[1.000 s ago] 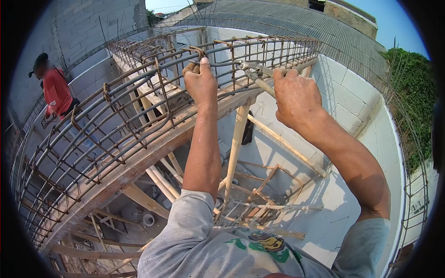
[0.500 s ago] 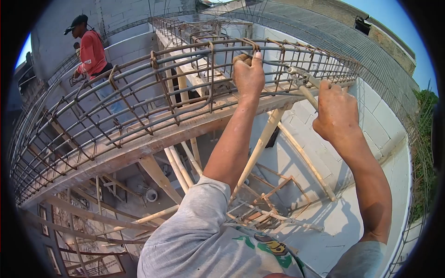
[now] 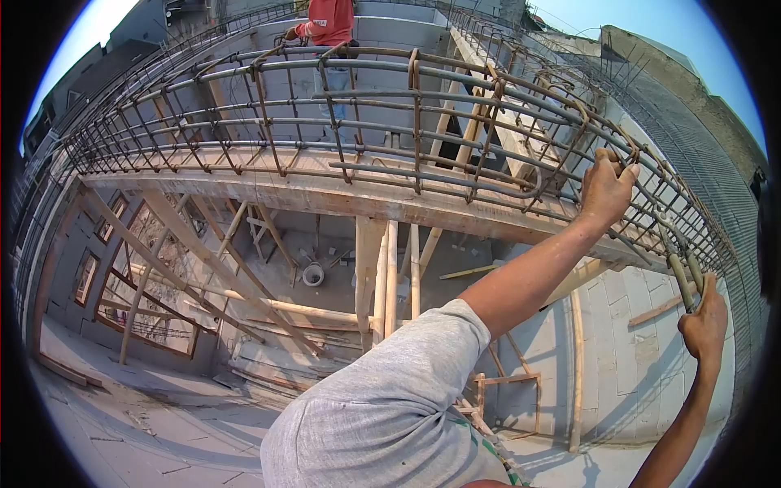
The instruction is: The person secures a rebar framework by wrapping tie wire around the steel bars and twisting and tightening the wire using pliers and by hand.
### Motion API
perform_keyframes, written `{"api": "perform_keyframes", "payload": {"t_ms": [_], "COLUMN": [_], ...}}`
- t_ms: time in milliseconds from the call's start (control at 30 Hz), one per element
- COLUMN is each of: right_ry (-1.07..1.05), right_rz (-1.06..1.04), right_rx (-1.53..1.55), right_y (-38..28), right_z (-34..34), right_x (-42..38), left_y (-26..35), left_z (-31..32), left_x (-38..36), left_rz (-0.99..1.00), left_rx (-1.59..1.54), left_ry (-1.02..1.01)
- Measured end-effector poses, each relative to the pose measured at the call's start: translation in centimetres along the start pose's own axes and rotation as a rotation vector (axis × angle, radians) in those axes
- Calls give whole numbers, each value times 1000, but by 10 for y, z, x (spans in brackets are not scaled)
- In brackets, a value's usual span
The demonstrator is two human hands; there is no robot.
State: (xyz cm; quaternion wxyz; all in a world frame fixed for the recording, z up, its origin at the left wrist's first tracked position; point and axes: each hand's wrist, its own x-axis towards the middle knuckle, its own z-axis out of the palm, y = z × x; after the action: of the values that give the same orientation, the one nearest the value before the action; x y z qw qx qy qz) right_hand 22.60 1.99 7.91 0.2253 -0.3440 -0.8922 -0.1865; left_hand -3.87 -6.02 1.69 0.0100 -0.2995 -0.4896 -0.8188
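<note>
Reinforcing bars tied with bent stirrups form a long steel cage [image 3: 358, 126] on top of a timber form. At the right part of the cage, my left hand [image 3: 606, 193] is closed around a rebar beside a stirrup. My right hand [image 3: 704, 321], lower and further right, grips the handles of a pair of pincers [image 3: 682, 268]. The pincers' head points up at the cage bars; whether the jaws touch a bar I cannot make out. The handles stand slightly apart.
A timber form board [image 3: 309, 191] runs below the cage, propped by wooden posts [image 3: 370, 268]. Far below, a bucket [image 3: 312, 274] stands on the floor. A co-worker in a red shirt [image 3: 329, 23] is behind the cage. A light block wall [image 3: 626, 350] rises at right.
The view has swung left, so the cage and both hands appear further right and lower. My left hand still holds the steel, and the pincers remain in my right hand.
</note>
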Motion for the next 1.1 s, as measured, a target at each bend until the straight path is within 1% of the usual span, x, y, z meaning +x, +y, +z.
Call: {"api": "perform_keyframes", "payload": {"t_ms": [100,133,167,233,300,367,433,467,500,533,567,600,633,667,700,733,767,800,833,867,900,933,1000,1067,1100], "right_ry": [-55,-23,-39,-88,-53,-234,-171,-133,-102,-75,-52,-38,-22,-8,-1,3,8,16,26,31,41,45,50,61,66], "right_rz": [-19,-58,-38,-9,11,130,56,12,-19,-38,-55,-65,-64,-60,-53,-54,-53,-50,-43,-35,-24,-16,-5,10,21], "right_rx": [84,92,128,197,307,410,469,485,495,502,499,496,492,481,465,451,438,427,415,397,383,363,326,289,270], "right_y": [9,14,14,15,20,-4,-19,-27,-36,-44,-52,-60,-68,-70,-73,-76,-78,-79,-80,-78,-77,-73,-69,-64,-61], "right_z": [4,10,12,13,21,1,19,31,45,56,65,72,77,83,88,91,93,97,101,103,105,107,110,115,117], "right_x": [3,1,1,-1,-4,-5,0,-1,-3,-5,-5,-5,-5,-6,-5,-2,-1,0,1,2,2,2,3,4,4], "left_y": [-5,-10,-13,-12,-16,-27,-29,-49,-43,-52,-59,-5,48,76,98,139,177,219,252,281,304,320,338,340,341], "left_z": [1,0,-3,-23,-66,-134,-219,-269,-320,-383,-443,-476,-500,-536,-584,-610,-641,-638,-656,-649,-634,-621,-615,-634,-630], "left_x": [3,1,-5,-29,-55,-73,-96,-108,-119,-127,-150,-166,-177,-183,-185,-182,-175,-164,-149,-133,-118,-103,-79,-54,-47], "left_rz": [18,56,96,64,-29,-143,-375,-296,-377,-523,-612,-686,-699,-598,-397,-160,69,165,197,267,388,514,575,318,199], "left_rx": [-21,-12,-2,-143,-159,96,290,479,646,703,518,316,368,510,674,888,902,1011,1102,1247,1427,1603,1692,1630,1589], "left_ry": [-23,-15,1,-73,-209,-510,-613,-562,-460,-350,27,287,515,752,997,1230,1339,1433,1468,1482,1470,1446,1319,1063,934]}}
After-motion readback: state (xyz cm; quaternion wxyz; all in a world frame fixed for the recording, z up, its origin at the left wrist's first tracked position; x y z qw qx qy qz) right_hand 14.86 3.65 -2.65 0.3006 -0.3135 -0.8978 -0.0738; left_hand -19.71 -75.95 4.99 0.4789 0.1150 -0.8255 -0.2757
